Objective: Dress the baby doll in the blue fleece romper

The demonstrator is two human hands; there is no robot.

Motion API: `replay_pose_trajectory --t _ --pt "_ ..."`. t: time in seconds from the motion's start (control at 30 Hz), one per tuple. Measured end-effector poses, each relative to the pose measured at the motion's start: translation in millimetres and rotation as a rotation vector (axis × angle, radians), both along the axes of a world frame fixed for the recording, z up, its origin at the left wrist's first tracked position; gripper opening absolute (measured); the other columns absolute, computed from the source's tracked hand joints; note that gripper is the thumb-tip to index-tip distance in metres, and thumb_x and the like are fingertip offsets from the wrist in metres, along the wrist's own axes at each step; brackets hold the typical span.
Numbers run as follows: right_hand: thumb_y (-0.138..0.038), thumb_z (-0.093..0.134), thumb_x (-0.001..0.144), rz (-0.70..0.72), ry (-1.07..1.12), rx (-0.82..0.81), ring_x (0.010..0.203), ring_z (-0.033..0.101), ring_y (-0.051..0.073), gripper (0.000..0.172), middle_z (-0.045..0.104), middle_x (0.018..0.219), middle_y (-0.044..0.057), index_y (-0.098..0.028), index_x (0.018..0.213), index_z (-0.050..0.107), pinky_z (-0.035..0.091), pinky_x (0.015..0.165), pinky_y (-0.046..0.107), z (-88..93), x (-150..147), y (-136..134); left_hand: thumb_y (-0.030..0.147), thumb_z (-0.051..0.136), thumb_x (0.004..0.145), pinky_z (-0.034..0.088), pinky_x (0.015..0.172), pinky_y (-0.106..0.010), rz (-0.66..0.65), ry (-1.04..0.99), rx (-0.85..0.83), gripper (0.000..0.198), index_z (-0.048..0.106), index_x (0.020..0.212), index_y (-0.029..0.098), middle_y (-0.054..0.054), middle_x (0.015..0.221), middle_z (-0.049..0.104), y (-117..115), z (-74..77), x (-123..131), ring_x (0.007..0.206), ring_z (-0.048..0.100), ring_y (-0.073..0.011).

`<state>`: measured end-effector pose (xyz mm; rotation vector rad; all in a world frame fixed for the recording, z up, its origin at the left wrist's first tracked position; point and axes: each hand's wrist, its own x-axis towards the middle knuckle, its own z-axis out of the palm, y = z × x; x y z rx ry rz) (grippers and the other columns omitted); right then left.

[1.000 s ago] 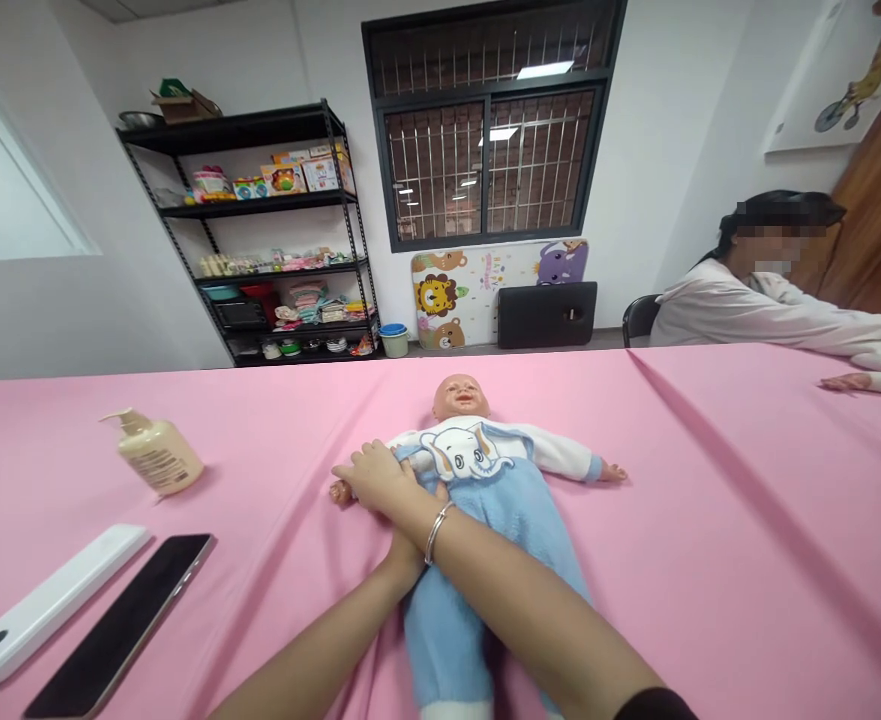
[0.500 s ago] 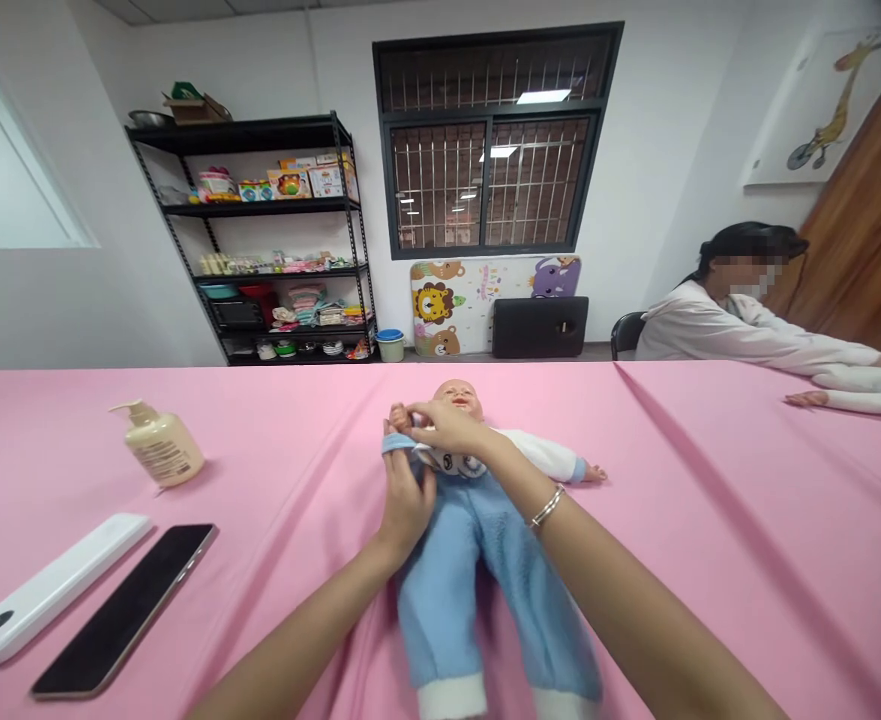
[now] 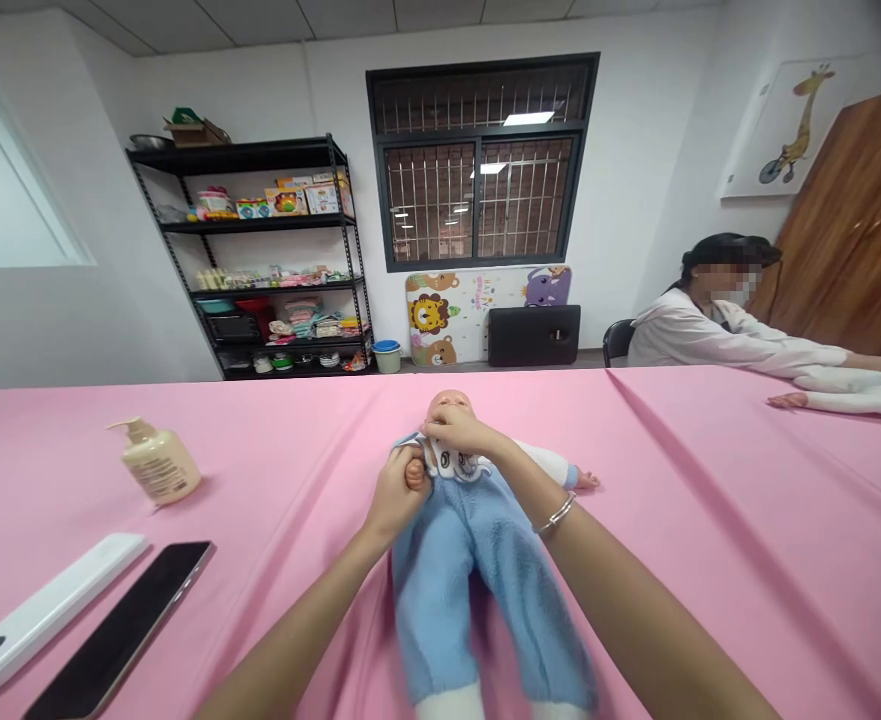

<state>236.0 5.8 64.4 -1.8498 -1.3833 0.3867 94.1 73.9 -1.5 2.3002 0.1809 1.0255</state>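
Note:
A baby doll point(image 3: 477, 560) in a blue fleece suit with a white elephant top lies face up on the pink table point(image 3: 710, 520), head away from me. My left hand point(image 3: 399, 492) is wrapped around the doll's near arm at its left side, its small hand showing between my fingers. My right hand point(image 3: 459, 430), with a silver bracelet on the wrist, pinches the clothing at the doll's neck, just under its chin. The doll's other arm point(image 3: 560, 467) lies stretched out to the right.
A cream pump bottle point(image 3: 156, 464) stands at the left. A white bar-shaped device point(image 3: 46, 612) and a dark phone point(image 3: 114, 638) lie near the front left corner. Another person point(image 3: 717, 325) sits at the far right, arms on the table. Shelving point(image 3: 260, 260) stands behind.
My hands rose from the doll's arm lying flat on the table. The left hand now grips that arm folded in at the chest; the right moved up to the collar.

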Motion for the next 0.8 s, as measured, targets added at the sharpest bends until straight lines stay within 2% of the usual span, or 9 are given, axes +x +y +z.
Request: replay_pose_trajectory --t 0.1,0.2,0.27,0.3,0.4,0.53,0.67,0.73,0.8 --pt "-0.024 0.053 0.078 -0.020 0.179 0.019 0.061 0.046 0.008 0.016 0.052 0.066 0.000 -0.012 0.067 0.049 0.031 0.057 0.019 -3.6 1 6 0.008 0.045 0.066 0.041 0.072 -0.027 -0.066 -0.066 -0.041 0.017 0.046 0.080 0.019 0.000 0.080 0.050 1 -2.2 -4 0.076 0.051 -0.0158" --pt "-0.037 0.049 0.083 0.134 0.596 0.030 0.060 0.050 0.010 0.022 0.056 0.071 0.002 -0.014 0.081 0.047 0.037 0.056 0.019 -1.5 -3 6 0.010 0.047 0.066 0.041 0.071 -0.026 -0.100 -0.085 -0.008 0.016 0.044 0.080 0.018 0.000 0.079 0.049 1 -7.8 -6 0.075 0.050 -0.0157" --pt "-0.041 0.047 0.085 0.258 0.894 -0.017 0.060 0.054 0.012 0.025 0.059 0.074 0.003 -0.017 0.091 0.045 0.041 0.056 0.021 1.8 -8 5 0.011 0.047 0.066 0.041 0.070 -0.027 -0.097 -0.077 0.019 0.015 0.043 0.078 0.019 -0.001 0.079 0.049 1 -11.4 -6 0.076 0.050 -0.0164" --pt "-0.041 0.047 0.086 0.292 0.973 -0.051 0.061 0.056 0.013 0.026 0.060 0.075 0.003 -0.017 0.096 0.045 0.043 0.056 0.022 3.4 -9 5 0.011 0.047 0.066 0.041 0.069 -0.027 -0.092 -0.073 0.026 0.014 0.043 0.077 0.019 -0.001 0.078 0.049 1 -12.6 -6 0.075 0.050 -0.0167" --pt "-0.042 0.043 0.089 0.304 1.060 -0.161 0.059 0.057 0.014 0.028 0.061 0.075 0.003 -0.019 0.105 0.043 0.045 0.052 0.023 6.0 -9 6 0.011 0.048 0.066 0.041 0.071 -0.028 -0.095 -0.094 0.043 0.015 0.044 0.078 0.019 -0.002 0.079 0.050 3 -13.3 -6 0.079 0.050 -0.0182" --pt "-0.041 0.042 0.090 0.217 1.119 -0.237 0.052 0.055 0.014 0.026 0.058 0.068 0.001 -0.019 0.105 0.043 0.045 0.048 0.024 3.3 -1 10 0.008 0.047 0.067 0.040 0.078 -0.029 -0.185 -0.123 0.050 0.018 0.047 0.082 0.018 -0.004 0.085 0.051 3 -10.5 -8 0.088 0.050 -0.0189" --pt "-0.038 0.043 0.089 0.190 1.262 -0.034 0.059 0.056 0.014 0.023 0.059 0.073 0.004 -0.017 0.100 0.043 0.046 0.053 0.023 -8.9 1 22 0.007 0.048 0.067 0.040 0.079 -0.030 -0.251 -0.123 0.020 0.020 0.052 0.084 0.018 -0.005 0.088 0.052 -2 -9.6 -9 0.087 0.051 -0.0183" --pt "-0.038 0.044 0.088 0.061 1.203 0.132 0.060 0.055 0.013 0.024 0.058 0.075 0.006 -0.015 0.096 0.046 0.045 0.053 0.022 -19.4 0 31 0.009 0.051 0.067 0.039 0.084 -0.032 -0.252 -0.157 -0.053 0.019 0.054 0.083 0.017 -0.005 0.090 0.053 -2 -8.2 -10 0.091 0.051 -0.0194" --pt "-0.035 0.048 0.084 -0.130 1.069 0.311 0.065 0.056 0.012 0.024 0.058 0.080 0.006 -0.015 0.097 0.048 0.046 0.055 0.021 -31.1 2 38 0.013 0.055 0.067 0.041 0.083 -0.032 -0.252 -0.220 -0.256 0.015 0.055 0.082 0.016 -0.006 0.089 0.055 3 -3.8 -9 0.091 0.052 -0.0199"
